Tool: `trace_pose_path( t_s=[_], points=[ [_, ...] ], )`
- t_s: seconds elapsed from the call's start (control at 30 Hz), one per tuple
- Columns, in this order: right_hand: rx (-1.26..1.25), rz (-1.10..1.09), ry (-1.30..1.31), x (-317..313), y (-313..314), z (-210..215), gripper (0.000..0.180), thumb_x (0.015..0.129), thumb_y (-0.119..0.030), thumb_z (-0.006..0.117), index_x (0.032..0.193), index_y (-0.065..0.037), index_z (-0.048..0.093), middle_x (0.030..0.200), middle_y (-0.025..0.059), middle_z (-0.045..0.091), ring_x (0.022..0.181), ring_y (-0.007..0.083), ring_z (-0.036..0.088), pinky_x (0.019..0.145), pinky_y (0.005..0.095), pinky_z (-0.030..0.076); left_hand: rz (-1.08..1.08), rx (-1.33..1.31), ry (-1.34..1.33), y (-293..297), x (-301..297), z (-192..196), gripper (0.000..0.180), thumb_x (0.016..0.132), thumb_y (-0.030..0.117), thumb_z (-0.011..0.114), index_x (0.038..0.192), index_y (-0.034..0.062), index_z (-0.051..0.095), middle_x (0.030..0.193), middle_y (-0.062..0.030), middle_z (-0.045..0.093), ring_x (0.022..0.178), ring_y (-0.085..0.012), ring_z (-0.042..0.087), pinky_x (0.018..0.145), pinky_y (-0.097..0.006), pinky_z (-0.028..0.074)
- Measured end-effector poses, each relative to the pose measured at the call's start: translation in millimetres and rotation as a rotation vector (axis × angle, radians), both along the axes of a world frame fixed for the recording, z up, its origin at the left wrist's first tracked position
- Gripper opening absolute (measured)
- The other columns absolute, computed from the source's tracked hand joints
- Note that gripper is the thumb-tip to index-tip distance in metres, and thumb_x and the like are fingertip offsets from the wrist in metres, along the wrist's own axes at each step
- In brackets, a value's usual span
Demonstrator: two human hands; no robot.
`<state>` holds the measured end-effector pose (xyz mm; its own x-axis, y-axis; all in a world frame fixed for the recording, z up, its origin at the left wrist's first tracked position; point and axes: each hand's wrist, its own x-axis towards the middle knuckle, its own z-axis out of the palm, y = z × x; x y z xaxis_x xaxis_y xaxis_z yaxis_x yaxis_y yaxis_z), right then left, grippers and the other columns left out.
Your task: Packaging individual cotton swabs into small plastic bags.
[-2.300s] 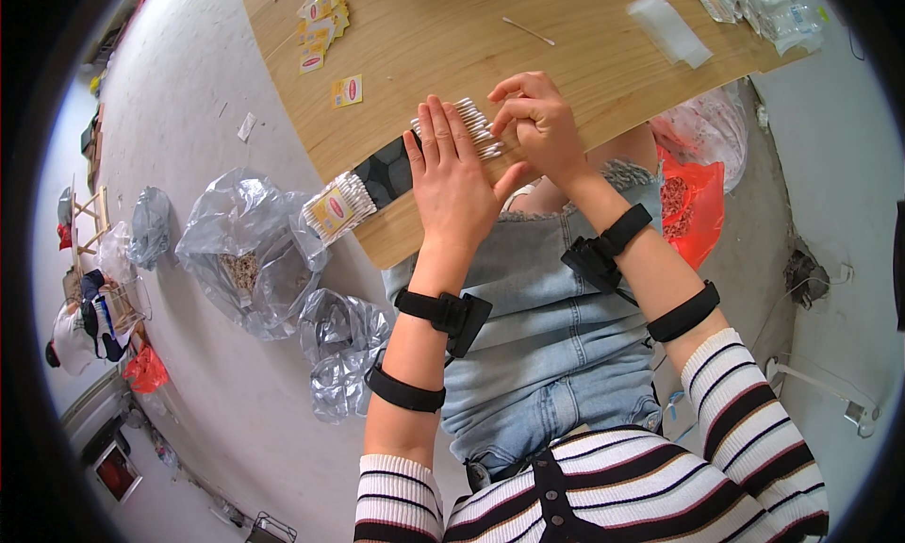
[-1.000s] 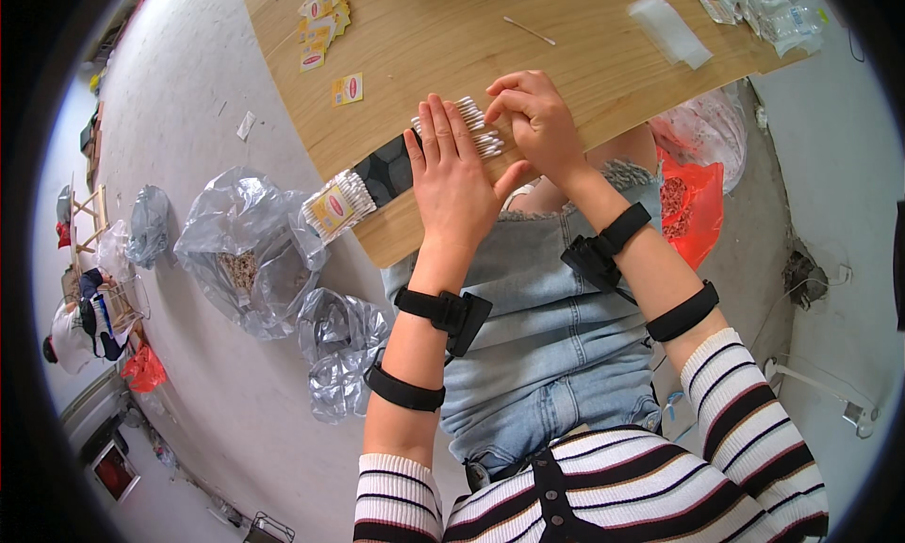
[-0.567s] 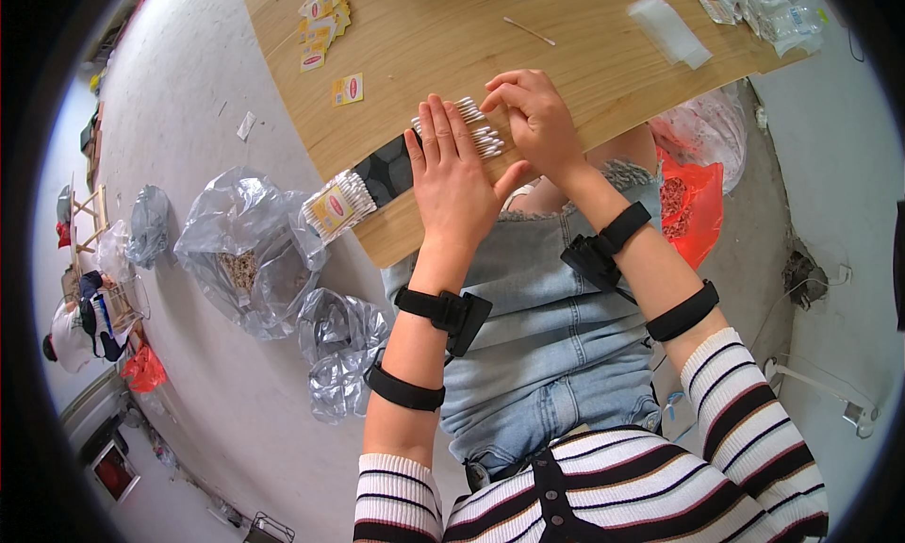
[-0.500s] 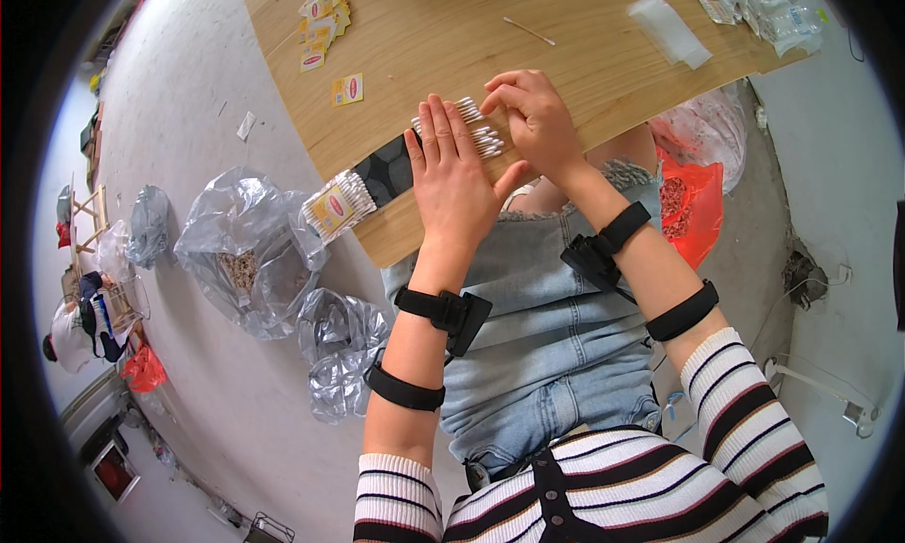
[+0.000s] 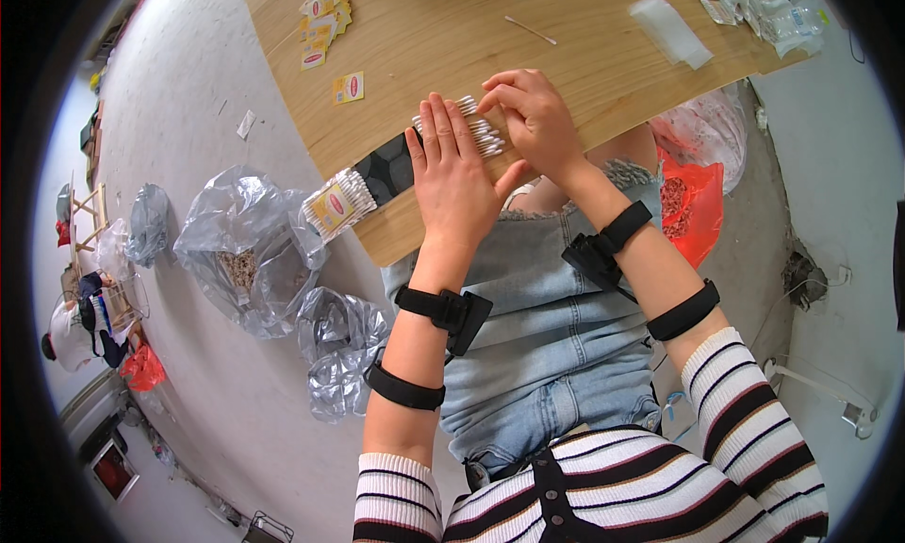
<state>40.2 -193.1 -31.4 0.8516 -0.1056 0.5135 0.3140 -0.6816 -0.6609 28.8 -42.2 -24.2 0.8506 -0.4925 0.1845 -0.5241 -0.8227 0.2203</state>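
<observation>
My left hand [image 5: 452, 180] lies flat, fingers stretched out, over a row of white cotton swabs [image 5: 487, 139] at the table's near edge. Swab tips show past its fingers on the right. Close to those tips is my right hand [image 5: 535, 123], its fingers curled in; whatever they may hold is hidden. A dark pad with rounded shapes [image 5: 386, 172] lies left of my left hand. Beyond it, a packed bundle of cotton swabs [image 5: 339, 205] with a yellow and red label card sits at the table corner.
Yellow label cards [image 5: 325, 20] lie at the far left of the wooden table [image 5: 424, 43], with one single card [image 5: 348, 88] nearer. Loose swabs are scattered along the far side. Clear plastic sleeves [image 5: 669, 32] lie right. Grey plastic bags [image 5: 250, 251] stand on the floor; a red bag [image 5: 693, 213] is at right.
Almost nothing differs. My right hand has shifted very slightly left toward the swab tips; my left hand stays flat in place.
</observation>
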Motion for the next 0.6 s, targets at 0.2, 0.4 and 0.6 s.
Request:
trace_pose_path(
  t_s=[0.2, 0.4, 0.6],
  points=[
    [-0.055, 0.017, 0.010, 0.3, -1.3, -1.3, 0.014, 0.077, -0.002, 0.059, 0.079, -0.011, 0.070, 0.100, 0.0025, 0.065, 0.101, 0.0237, 0.058, 0.088, 0.0371, 0.047, 0.001, -0.002, 0.006, 0.6, 0.4, -0.2, 0.103, 0.085, 0.068, 0.051, 0.146, -0.0110, 0.024, 0.155, -0.0280, 0.019, 0.148, -0.0353, 0.014, 0.118, -0.049, 0.010],
    [0.077, -0.016, 0.068, 0.2, 2.4, 3.6, 0.007, 0.079, -0.007, 0.064, 0.078, -0.010, 0.070, 0.103, 0.0033, 0.065, 0.103, 0.0242, 0.057, 0.090, 0.0383, 0.046, 0.001, -0.024, 0.022, 0.1, -1.0, 0.0, 0.103, 0.085, 0.067, 0.052, 0.147, -0.0108, 0.023, 0.155, -0.0280, 0.019, 0.148, -0.0356, 0.014, 0.118, -0.049, 0.011],
    [-0.072, 0.052, -0.005, 21.5, 8.7, 4.3, 0.004, 0.077, -0.013, 0.071, 0.080, -0.012, 0.072, 0.105, 0.0043, 0.064, 0.108, 0.0243, 0.056, 0.094, 0.0402, 0.044, -0.005, -0.018, 0.035, 2.2, 0.6, 1.7, 0.103, 0.085, 0.066, 0.052, 0.146, -0.0112, 0.023, 0.156, -0.0277, 0.016, 0.148, -0.0364, 0.011, 0.118, -0.049, 0.011]
  ],
)
